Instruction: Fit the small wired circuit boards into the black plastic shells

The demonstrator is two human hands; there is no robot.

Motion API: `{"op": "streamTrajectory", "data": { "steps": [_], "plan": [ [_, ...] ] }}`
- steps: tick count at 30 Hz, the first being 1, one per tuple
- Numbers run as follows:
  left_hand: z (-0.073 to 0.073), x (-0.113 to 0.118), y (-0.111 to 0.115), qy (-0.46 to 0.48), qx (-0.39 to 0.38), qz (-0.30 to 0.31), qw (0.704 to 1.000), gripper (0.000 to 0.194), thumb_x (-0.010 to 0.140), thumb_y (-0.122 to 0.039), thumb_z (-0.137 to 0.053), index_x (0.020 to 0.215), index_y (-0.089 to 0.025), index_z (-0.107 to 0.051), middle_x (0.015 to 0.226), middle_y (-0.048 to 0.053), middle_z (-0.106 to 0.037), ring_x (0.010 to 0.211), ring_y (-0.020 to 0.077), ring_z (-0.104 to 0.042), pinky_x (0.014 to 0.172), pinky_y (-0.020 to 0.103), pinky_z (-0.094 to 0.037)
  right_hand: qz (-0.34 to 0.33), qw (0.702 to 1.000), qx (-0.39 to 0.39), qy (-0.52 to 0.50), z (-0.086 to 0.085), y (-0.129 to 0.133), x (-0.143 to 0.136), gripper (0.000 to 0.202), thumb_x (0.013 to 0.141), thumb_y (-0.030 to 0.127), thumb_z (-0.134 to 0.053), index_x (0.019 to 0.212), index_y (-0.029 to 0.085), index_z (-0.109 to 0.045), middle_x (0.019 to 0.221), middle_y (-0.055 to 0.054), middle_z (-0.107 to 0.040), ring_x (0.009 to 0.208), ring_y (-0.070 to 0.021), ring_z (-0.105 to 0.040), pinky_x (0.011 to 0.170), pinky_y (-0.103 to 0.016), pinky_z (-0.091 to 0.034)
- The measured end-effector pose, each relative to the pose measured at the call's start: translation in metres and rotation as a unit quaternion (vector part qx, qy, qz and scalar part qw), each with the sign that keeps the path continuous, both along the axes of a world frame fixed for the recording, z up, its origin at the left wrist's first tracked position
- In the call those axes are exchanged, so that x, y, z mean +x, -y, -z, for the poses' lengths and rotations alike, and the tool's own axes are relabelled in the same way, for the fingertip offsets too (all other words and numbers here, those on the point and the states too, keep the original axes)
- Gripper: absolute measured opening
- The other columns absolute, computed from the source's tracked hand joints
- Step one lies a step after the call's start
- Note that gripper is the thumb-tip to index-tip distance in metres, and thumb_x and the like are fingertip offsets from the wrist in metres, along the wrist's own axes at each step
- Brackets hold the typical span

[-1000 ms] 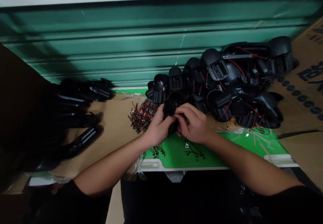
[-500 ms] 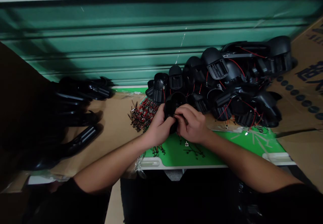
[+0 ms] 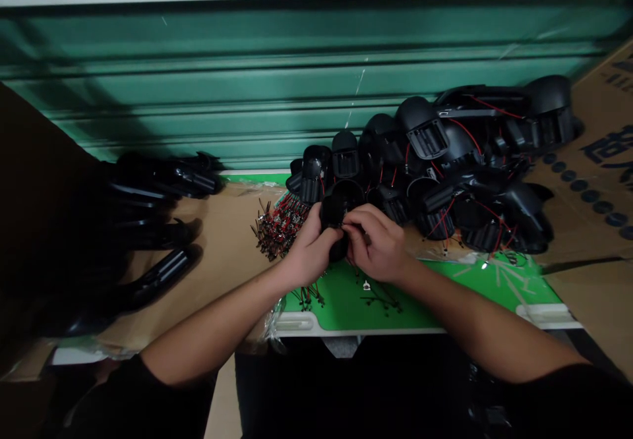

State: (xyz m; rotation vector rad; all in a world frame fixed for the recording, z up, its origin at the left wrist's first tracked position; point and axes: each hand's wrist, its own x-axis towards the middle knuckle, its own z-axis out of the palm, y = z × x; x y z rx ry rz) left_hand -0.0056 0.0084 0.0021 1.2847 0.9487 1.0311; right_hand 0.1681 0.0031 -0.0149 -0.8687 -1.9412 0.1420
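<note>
A black plastic housing (image 3: 332,211) with a rounded end is held over the green table (image 3: 341,307). My left hand (image 3: 312,244) is closed around its near left side, the thumb lying across it. At the housing's right edge, my right hand (image 3: 374,241) pinches with thumb and forefinger; what lies between those fingertips is too small and dark to make out. Just left of my hands sits a heap of red and black wires with small ends (image 3: 281,228). A few loose black wires (image 3: 383,299) and a small white piece (image 3: 366,285) lie below my right hand.
Several black housings with red wires (image 3: 475,188) are piled at the back right. More black plastic parts (image 3: 163,271) lie on cardboard (image 3: 222,228) at the left. A green ribbed wall (image 3: 247,83) stands behind, and a printed cardboard box (image 3: 598,162) borders the right.
Both hands stay in nearly the same place on the housing, with only slight finger movement. The whole view has shifted a little.
</note>
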Motion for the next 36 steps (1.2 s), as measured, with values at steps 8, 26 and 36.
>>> {"op": "streamTrajectory", "data": {
  "steps": [8, 26, 36],
  "plan": [
    [-0.001, 0.001, 0.002, -0.003, 0.015, -0.002, 1.0, 0.027, 0.082, -0.021, -0.063, 0.108, -0.018, -0.057, 0.098, 0.002, -0.057, 0.095, 0.0197, -0.051, 0.087, 0.032, -0.045, -0.002, 1.0, 0.004, 0.006, -0.002, 0.003, 0.001, 0.019, 0.103, 0.012, -0.054, 0.115, 0.023, -0.064, 0.096, -0.008, -0.07, 0.087, -0.0211, -0.07, 0.073, -0.034, -0.059],
    [0.0, -0.005, -0.009, 0.105, -0.125, 0.07, 0.984, 0.021, 0.083, -0.032, -0.066, 0.097, -0.018, -0.058, 0.058, 0.0, -0.069, 0.045, 0.0205, -0.067, 0.045, 0.03, -0.056, -0.051, 0.987, 0.095, 0.116, 0.001, -0.01, 0.026, 0.032, 0.1, 0.013, -0.063, 0.128, 0.025, -0.073, 0.118, -0.011, -0.076, 0.099, -0.0215, -0.077, 0.081, -0.034, -0.069],
    [0.002, -0.007, -0.007, 0.092, -0.099, 0.045, 0.99, 0.017, 0.083, -0.031, -0.068, 0.089, -0.017, -0.061, 0.057, 0.001, -0.07, 0.042, 0.0205, -0.067, 0.039, 0.029, -0.055, -0.07, 0.977, 0.147, 0.135, 0.004, -0.011, 0.028, 0.037, 0.1, 0.012, -0.06, 0.134, 0.021, -0.07, 0.117, -0.013, -0.078, 0.099, -0.0242, -0.079, 0.079, -0.037, -0.069]
  ]
}}
